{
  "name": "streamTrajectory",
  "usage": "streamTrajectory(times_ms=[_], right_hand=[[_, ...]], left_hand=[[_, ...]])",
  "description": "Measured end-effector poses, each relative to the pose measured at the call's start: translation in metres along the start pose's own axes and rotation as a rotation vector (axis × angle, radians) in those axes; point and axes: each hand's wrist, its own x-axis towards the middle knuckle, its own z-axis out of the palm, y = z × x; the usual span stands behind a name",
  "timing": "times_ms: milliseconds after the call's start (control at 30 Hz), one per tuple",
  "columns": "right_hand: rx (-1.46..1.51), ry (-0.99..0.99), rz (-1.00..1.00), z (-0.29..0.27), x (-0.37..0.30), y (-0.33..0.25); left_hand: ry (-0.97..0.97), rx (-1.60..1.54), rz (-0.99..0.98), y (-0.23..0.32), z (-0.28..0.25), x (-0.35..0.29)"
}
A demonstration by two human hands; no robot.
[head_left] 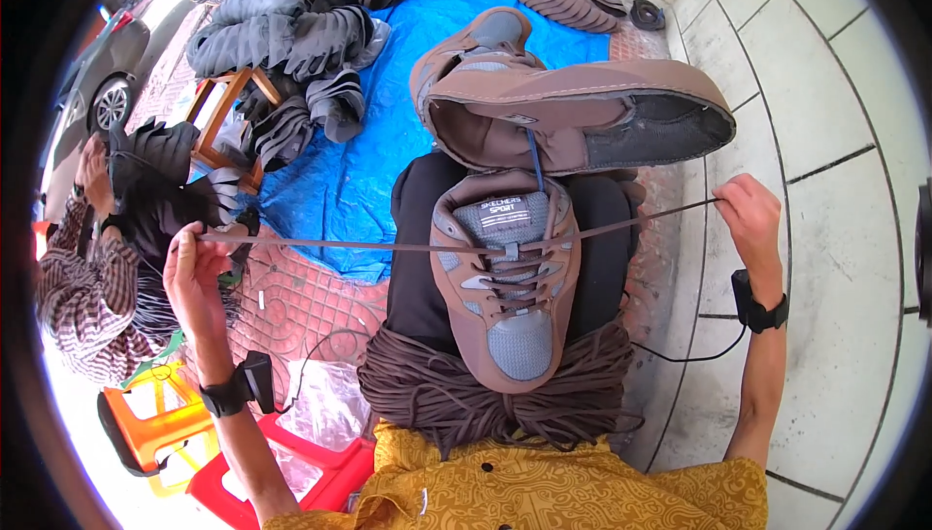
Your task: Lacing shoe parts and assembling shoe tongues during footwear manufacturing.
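A brown and grey shoe upper (451,312) rests on my lap, toe toward me, its lace criss-crossed through the lower eyelets. From its top, the two ends of a flat brown shoelace (379,246) stretch out to either side. My left hand (199,273) pinches one end out to the left. Out to the right, my right hand (752,224) is closed on the other end. Beyond lies a second upper (621,108) on its side over my knees, a blue cord (535,156) running between the two. A thick bundle of brown shoelaces (408,380) lies across my lap beneath the toe.
Stacked shoe uppers (291,40) cover part of a blue tarp (403,74) ahead, near a wooden stool (225,122). At left a person in a checked sleeve (102,287) handles uppers. Red (228,481) and orange stools (150,418) stand nearby; a tiled wall (825,229) is at right.
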Motion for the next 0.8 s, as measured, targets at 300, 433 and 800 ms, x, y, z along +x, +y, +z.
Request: streamTrajectory(times_ms=[300, 433, 800], right_hand=[[-0.115, -0.11, -0.121, 0.043, -0.002, -0.029], [0.393, -0.014, -0.227, 0.035, 0.029, -0.101], [0.417, -0.111, -0.322, 0.06, 0.054, -0.149]], left_hand=[[-0.292, 1.097, 0.826, 0.004, 0.089, -0.04], [-0.723, 0.886, 0.783, -0.006, 0.127, -0.068], [-0.864, 0.668, 0.629, -0.013, 0.159, -0.092]])
